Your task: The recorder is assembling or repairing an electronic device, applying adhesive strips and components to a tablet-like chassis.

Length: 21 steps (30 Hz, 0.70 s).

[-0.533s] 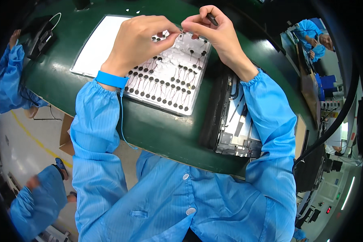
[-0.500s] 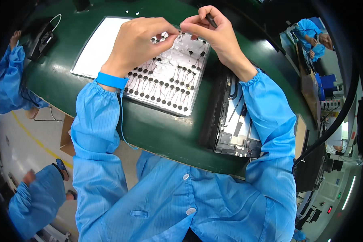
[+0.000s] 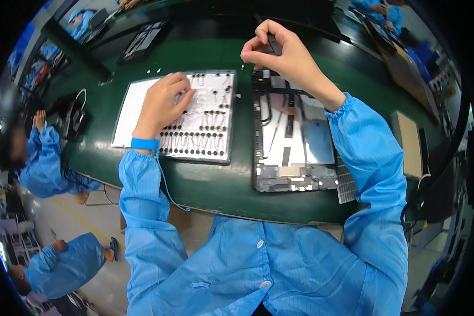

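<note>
- Looking down from the head view, the person's left hand (image 3: 166, 102) rests on a light grey parts tray (image 3: 205, 126), its fingers curled and its fingertips (image 3: 187, 95) pressed together on something small near the tray's upper middle; what they pinch is too small to tell.
- The parts tray lies flat on the green counter (image 3: 210, 184), and rows of small dark-headed parts with thin wire-like tails fill its grid.
- A white sheet (image 3: 129, 113) lies under or just beside the tray's left edge, partly covered by the left forearm.
- A blue wristband (image 3: 145, 144) circles the left wrist, and a thin blue cord (image 3: 166, 184) runs down from it across the sleeve.
- The right hand (image 3: 284, 55) is raised over the top edge of an opened tablet chassis (image 3: 292, 137), thumb and fingers closed in a pinch on a slim dark tool (image 3: 272, 43).
- The tablet chassis lies flat just to the right of the tray, near it but apart, showing pale inner panels, dark cables and a circuit strip along its lower edge.
- Both arms wear light blue smock sleeves (image 3: 374, 174).
- A brown board (image 3: 408, 145) lies at the right end of the counter.
- Other people in blue smocks (image 3: 45, 158) sit at the far left of the view.
</note>
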### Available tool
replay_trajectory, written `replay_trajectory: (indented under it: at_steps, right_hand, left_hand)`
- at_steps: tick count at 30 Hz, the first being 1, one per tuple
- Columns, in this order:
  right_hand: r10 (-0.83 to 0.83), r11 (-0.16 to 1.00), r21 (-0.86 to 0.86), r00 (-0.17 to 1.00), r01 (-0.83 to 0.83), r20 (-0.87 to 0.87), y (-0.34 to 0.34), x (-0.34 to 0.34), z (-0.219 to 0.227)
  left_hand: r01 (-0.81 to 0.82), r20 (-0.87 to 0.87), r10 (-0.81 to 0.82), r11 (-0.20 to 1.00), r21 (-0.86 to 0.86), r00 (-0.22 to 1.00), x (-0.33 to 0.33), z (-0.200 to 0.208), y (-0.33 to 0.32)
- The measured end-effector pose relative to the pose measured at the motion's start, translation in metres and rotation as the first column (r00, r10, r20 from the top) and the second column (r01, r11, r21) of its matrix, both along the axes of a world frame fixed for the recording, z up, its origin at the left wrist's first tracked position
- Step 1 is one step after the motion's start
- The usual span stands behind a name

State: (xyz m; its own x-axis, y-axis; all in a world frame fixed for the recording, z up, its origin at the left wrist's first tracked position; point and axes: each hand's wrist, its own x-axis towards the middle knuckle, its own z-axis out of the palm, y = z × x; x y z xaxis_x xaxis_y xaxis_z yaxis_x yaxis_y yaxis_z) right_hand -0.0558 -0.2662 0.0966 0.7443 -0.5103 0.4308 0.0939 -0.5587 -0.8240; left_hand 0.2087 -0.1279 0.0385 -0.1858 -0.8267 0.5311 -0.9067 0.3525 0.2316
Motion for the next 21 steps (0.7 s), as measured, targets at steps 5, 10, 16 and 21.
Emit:
replay_trajectory:
  at_steps: [5,10,16,21]
  right_hand:
    - [-0.102,0.994,-0.032,0.992,0.105,0.076,0.004,-0.057,0.002]
    - [-0.088,0.995,-0.04,0.994,0.091,0.069,0.016,-0.089,0.005]
    - [-0.045,0.999,-0.011,0.991,0.047,0.13,0.017,-0.107,0.006]
    - [-0.303,0.943,0.23,0.91,0.242,0.282,0.002,-0.128,-0.025]
  left_hand:
    - [0.059,-0.026,-0.059,0.998,-0.016,0.998,-0.03,0.023,0.007]
    - [0.237,-0.354,-0.181,0.964,0.122,0.917,-0.115,0.068,-0.007]
    - [0.343,-0.514,-0.215,0.924,0.168,0.831,-0.167,0.068,-0.038]
    - [0.353,-0.656,-0.199,0.929,0.11,0.728,-0.189,0.062,-0.065]
